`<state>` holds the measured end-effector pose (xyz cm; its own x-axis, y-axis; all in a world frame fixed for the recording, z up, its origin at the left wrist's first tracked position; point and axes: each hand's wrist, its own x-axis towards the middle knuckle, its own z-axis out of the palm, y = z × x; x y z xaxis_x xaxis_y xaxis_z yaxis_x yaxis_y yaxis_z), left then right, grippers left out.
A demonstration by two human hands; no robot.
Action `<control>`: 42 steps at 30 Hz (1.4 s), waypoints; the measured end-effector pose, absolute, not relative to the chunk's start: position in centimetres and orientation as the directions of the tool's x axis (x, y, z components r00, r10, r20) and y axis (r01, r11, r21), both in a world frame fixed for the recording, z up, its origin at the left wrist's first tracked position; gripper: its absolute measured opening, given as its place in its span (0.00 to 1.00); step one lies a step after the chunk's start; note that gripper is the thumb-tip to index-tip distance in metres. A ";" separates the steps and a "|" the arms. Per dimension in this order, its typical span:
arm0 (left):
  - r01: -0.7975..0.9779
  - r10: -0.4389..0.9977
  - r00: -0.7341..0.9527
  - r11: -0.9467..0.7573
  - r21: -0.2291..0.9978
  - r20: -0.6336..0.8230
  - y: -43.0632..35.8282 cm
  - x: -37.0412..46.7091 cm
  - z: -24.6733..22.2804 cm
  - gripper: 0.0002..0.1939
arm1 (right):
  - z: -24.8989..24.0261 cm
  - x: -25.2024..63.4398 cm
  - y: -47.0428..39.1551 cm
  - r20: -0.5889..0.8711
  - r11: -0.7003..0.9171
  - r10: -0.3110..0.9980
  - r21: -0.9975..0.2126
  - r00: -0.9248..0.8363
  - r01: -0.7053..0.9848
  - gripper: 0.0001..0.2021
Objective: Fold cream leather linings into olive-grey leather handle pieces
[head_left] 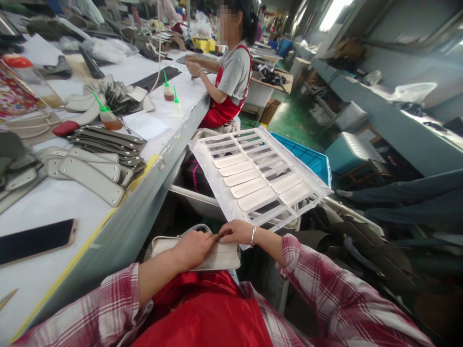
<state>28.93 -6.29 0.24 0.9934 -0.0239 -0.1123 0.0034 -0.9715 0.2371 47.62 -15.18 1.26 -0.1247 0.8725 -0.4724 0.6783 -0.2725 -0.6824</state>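
"Where's the pale panel (222,258)?"

"On the lap, between six and seven o'clock in the view, long axis nine to three, slightly tilted. One of it."

"And the hands?"

"Left hand (193,248) lies over it, right hand (235,231) at its upper edge. Fingertips meet; I can't tell whether either pinches anything."

"What's around the panel?"

"One slotted sheet (216,179) between one and two o'clock, five pale strips (256,198) clear in its left column, two in its right. Three green-tipped bottles (110,119) between ten and twelve; one phone (36,241) at nine."
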 end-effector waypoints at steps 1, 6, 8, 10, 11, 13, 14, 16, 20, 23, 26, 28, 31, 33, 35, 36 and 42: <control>0.003 -0.024 0.993 -0.973 0.230 -0.116 -6.3 28.9 0.3 0.18 | 0.9 47.6 -15.1 -0.462 -0.255 0.872 -0.711 -0.162 0.656 0.14; -0.034 -0.067 0.987 -0.976 0.217 -0.149 -5.8 28.8 0.8 0.18 | -0.5 47.8 -14.8 -0.468 -0.261 0.834 -0.801 -0.292 0.539 0.17; -0.070 -0.111 0.980 -0.968 0.240 -0.164 -5.2 28.6 1.0 0.20 | -0.7 47.9 -14.7 -0.511 -0.322 0.801 -0.808 -0.313 0.493 0.19; -0.095 -0.148 0.972 -0.958 0.270 -0.181 -4.7 28.3 1.0 0.24 | -0.6 48.0 -14.6 -0.537 -0.355 0.780 -0.803 -0.321 0.479 0.20; -0.097 -0.154 0.970 -0.954 0.282 -0.187 -4.5 28.2 1.0 0.25 | -0.6 48.0 -14.5 -0.540 -0.353 0.777 -0.799 -0.323 0.486 0.20; -0.095 -0.158 0.968 -0.950 0.298 -0.196 -4.3 28.1 1.0 0.26 | -0.4 47.9 -14.2 -0.532 -0.321 0.779 -0.792 -0.331 0.520 0.19; -0.092 -0.158 0.967 -0.949 0.303 -0.201 -4.2 28.0 1.0 0.25 | -0.3 47.8 -14.1 -0.526 -0.298 0.781 -0.787 -0.335 0.540 0.19; -0.081 -0.154 0.964 -0.947 0.311 -0.218 -3.9 27.9 1.1 0.24 | 0.0 47.6 -13.8 -0.521 -0.264 0.783 -0.773 -0.339 0.577 0.18; -0.055 -0.163 0.943 -0.936 0.346 -0.291 -2.7 26.9 1.6 0.26 | 0.5 47.3 -13.5 -0.526 -0.253 0.774 -0.768 -0.353 0.589 0.19; -0.003 -0.139 0.928 -0.930 0.367 -0.347 -1.8 26.1 2.0 0.28 | 0.8 47.1 -13.4 -0.531 -0.272 0.773 -0.771 -0.346 0.576 0.19; 0.023 -0.117 0.929 -0.929 0.369 -0.352 -1.5 25.7 2.1 0.27 | 0.7 46.8 -13.1 -0.514 -0.237 0.785 -0.765 -0.347 0.599 0.20; 0.019 -0.114 0.935 -0.929 0.369 -0.335 -1.6 25.6 2.0 0.27 | 0.6 46.4 -12.6 -0.495 -0.205 0.788 -0.771 -0.367 0.603 0.19; 0.008 -0.114 0.941 -0.934 0.357 -0.319 -1.7 25.7 1.9 0.25 | 0.3 45.6 -11.8 -0.484 -0.169 0.783 -0.770 -0.390 0.616 0.19; 0.007 -0.108 0.944 -0.938 0.346 -0.312 -1.8 25.7 1.9 0.24 | 0.2 45.1 -11.2 -0.478 -0.130 0.782 -0.753 -0.400 0.645 0.18; 0.009 -0.100 0.947 -0.941 0.337 -0.304 -1.8 25.5 1.8 0.23 | 0.2 44.6 -10.8 -0.469 -0.092 0.785 -0.735 -0.405 0.672 0.18; 0.009 -0.099 0.948 -0.942 0.335 -0.302 -1.7 25.3 1.8 0.23 | 0.2 44.4 -10.6 -0.466 -0.076 0.784 -0.728 -0.410 0.681 0.17; 0.011 -0.101 0.941 -0.944 0.329 -0.322 0.2 23.0 1.7 0.28 | 0.5 44.0 -10.4 -0.471 -0.104 0.773 -0.754 -0.424 0.648 0.19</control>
<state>22.96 0.19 1.67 0.9413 -0.1011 -0.3222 0.0111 -0.9443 0.3289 44.05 -10.36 0.54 -0.4242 0.7734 -0.4711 0.6481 -0.1041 -0.7544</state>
